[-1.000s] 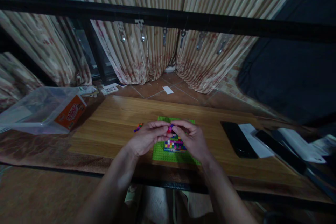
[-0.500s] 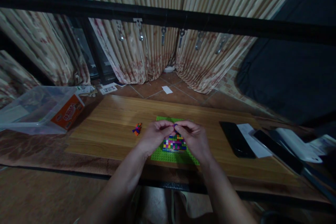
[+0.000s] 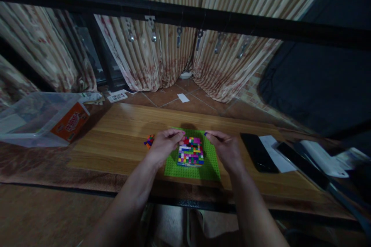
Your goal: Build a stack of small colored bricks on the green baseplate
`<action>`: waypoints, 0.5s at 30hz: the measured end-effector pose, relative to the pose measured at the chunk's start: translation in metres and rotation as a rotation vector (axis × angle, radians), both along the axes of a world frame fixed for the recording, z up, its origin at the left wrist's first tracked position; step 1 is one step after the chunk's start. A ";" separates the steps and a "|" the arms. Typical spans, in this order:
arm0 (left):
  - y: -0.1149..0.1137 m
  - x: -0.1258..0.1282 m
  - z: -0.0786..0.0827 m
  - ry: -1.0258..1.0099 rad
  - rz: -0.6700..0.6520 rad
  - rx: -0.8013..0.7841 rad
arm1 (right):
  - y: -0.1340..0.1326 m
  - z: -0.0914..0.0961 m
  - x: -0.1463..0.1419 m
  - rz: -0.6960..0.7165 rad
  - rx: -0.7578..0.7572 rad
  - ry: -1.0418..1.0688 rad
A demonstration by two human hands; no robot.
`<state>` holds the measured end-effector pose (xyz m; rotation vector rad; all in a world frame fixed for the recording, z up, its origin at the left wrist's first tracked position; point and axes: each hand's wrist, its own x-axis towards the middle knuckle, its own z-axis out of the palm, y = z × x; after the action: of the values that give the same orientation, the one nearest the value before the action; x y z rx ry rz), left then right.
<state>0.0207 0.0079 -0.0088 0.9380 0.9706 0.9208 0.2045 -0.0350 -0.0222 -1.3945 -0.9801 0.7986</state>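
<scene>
A block of many-coloured toy bricks (image 3: 190, 153) stands on a green studded baseplate (image 3: 214, 170) on the wooden board. My left hand (image 3: 166, 144) is at the block's upper left corner, thumb and forefinger pinched on a small pink brick (image 3: 183, 133). To the right of the block and apart from it, my right hand (image 3: 227, 148) pinches a small dark blue or purple brick (image 3: 205, 134) at its fingertips. Just left of my left hand lies a small pile of loose bricks (image 3: 148, 141), orange, purple and red, partly hidden by that hand.
A clear plastic bin (image 3: 37, 123) with an orange label stands at the left. On the right lie a black phone-like slab (image 3: 257, 152), a white paper (image 3: 272, 146), another dark device (image 3: 301, 164) and a white object (image 3: 321, 158). A black bar (image 3: 174, 9) with metal hooks crosses in front of the curtains.
My hands were together over the block's far edge; now they are apart, the right one moved rightward with the dark brick. More of the block's top shows.
</scene>
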 end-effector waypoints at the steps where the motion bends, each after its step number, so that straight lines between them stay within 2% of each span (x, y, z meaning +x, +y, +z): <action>1: 0.001 -0.001 0.000 0.002 0.017 -0.014 | 0.000 -0.002 0.004 -0.001 -0.008 -0.051; 7: 0.005 -0.006 -0.003 0.058 0.088 -0.043 | 0.002 -0.016 0.009 0.061 -0.064 -0.297; 15: 0.008 -0.005 -0.008 0.053 0.118 -0.068 | 0.005 -0.023 0.009 0.103 -0.106 -0.279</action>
<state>0.0160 0.0163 -0.0171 0.8582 1.1054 0.9592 0.2135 -0.0295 -0.0449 -1.5869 -1.2481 0.7532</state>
